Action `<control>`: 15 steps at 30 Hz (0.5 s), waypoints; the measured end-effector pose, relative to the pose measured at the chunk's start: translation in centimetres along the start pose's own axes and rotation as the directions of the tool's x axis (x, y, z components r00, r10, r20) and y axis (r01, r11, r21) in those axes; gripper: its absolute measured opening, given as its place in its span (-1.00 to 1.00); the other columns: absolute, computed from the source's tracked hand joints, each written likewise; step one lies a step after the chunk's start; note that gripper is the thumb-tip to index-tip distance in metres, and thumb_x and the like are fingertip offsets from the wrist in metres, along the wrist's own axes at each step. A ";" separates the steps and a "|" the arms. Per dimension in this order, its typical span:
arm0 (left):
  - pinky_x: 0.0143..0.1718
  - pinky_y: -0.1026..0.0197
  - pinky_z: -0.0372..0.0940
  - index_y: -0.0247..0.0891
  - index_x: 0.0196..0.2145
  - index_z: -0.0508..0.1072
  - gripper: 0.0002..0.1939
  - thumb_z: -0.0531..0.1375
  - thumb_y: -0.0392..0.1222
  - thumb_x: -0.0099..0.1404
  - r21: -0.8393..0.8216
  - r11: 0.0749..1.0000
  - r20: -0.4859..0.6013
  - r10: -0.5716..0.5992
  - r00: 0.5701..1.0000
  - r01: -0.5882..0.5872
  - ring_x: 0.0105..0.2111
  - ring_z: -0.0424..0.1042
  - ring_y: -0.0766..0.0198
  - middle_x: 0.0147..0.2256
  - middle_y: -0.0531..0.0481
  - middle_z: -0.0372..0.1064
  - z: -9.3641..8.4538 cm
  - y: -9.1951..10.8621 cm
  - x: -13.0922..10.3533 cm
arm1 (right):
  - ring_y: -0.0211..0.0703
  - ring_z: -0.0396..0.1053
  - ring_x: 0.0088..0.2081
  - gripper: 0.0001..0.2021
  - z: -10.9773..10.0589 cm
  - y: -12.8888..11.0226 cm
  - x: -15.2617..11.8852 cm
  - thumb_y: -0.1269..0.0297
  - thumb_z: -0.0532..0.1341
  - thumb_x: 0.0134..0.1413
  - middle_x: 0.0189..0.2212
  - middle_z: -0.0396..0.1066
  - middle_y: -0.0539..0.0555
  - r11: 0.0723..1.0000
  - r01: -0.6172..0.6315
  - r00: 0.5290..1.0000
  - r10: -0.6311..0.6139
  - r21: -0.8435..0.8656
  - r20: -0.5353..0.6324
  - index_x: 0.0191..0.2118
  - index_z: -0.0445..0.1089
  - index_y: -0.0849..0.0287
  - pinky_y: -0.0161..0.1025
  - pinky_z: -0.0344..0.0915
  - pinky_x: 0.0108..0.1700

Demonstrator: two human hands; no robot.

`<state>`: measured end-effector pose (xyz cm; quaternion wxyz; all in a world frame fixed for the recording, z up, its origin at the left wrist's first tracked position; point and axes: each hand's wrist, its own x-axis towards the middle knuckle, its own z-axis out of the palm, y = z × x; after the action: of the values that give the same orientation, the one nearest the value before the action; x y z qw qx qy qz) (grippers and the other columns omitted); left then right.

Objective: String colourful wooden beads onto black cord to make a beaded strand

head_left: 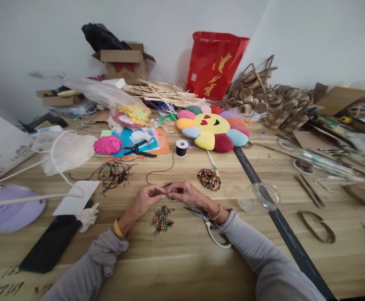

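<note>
My left hand (147, 200) and my right hand (185, 193) meet fingertip to fingertip above the table, both closed in a pinch on a thin black cord (160, 170). That cord curves down from a white-ended spool (182, 148) of black line. A few small beads show behind the fingers; how they sit on the cord is partly hidden. Just below lies a loose pile of multicoloured round beads (162, 219). Scissors (215, 234) with white handles rest partly under my right wrist. Beyond my right hand is a coiled heap of strung beads (209, 179).
Tangled black cord pieces (113, 173), black-handled pliers (140, 150) and pink yarn (107, 145) lie at left, near a black phone (52, 244). A smiling flower cushion (212, 127) sits behind. A dark strip (284, 228) and a clear round lid (266, 195) are right.
</note>
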<state>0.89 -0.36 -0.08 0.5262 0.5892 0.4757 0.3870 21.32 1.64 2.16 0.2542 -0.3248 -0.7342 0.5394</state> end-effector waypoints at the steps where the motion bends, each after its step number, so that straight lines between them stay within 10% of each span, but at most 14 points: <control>1: -0.38 0.26 0.33 -0.33 -0.44 0.53 -0.80 0.35 -0.15 -0.01 0.000 1.000 0.000 0.001 1.000 -0.001 -0.48 0.44 0.26 -0.49 -0.03 0.51 0.0 0.0 0.0 | -0.31 0.15 -0.45 -0.77 0.0 0.0 0.0 0.16 0.21 0.13 -0.46 0.35 0.00 1.000 0.012 1.000 -0.012 0.000 -0.003 -0.33 0.43 0.26 -0.37 0.10 -0.41; 15: -0.39 0.26 0.32 -0.33 -0.46 0.51 -0.83 0.34 -0.19 -0.02 -0.005 1.000 -0.008 0.000 1.000 0.000 -0.49 0.43 0.27 -0.50 -0.03 0.50 0.0 -0.1 0.0 | -0.35 0.07 -0.52 -0.84 0.0 0.3 -0.1 0.28 0.18 0.14 -0.53 0.27 -0.05 0.998 0.061 0.998 -0.061 -0.022 -0.005 -0.35 0.42 0.26 -0.38 0.05 -0.45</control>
<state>0.93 -0.36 -0.14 0.5258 0.5862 0.4768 0.3905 21.49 1.64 1.83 0.2690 -0.3067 -0.7489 0.5222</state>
